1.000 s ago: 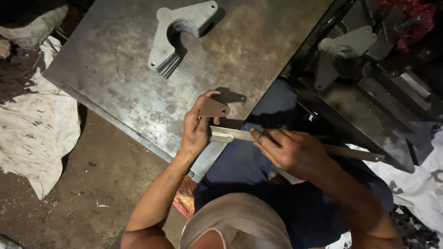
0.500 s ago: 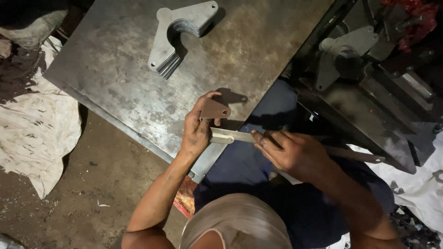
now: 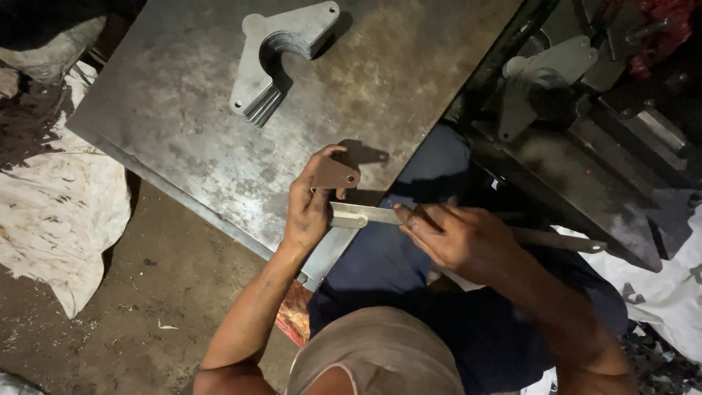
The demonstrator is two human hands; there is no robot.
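My left hand [image 3: 308, 205] grips a flat metal bracket [image 3: 335, 174] upright against the near edge of the steel table [image 3: 183, 110]. My right hand [image 3: 457, 238] is closed on a long flat metal file [image 3: 358, 215], whose tip lies against the bracket's lower edge beside my left fingers. The file's far end [image 3: 563, 240] sticks out to the right past my wrist. A stack of matching curved brackets [image 3: 278, 55] lies on the table's far part.
A dark machine [image 3: 585, 132] with another bracket-shaped plate [image 3: 545, 73] stands at the right. White sacking [image 3: 51, 212] lies on the dirt floor at left, more white cloth [image 3: 673, 292] at right. My legs in dark blue trousers [image 3: 395, 271] are below the table edge.
The file has shifted slightly along the bracket's edge; both hands stay in nearly the same place.
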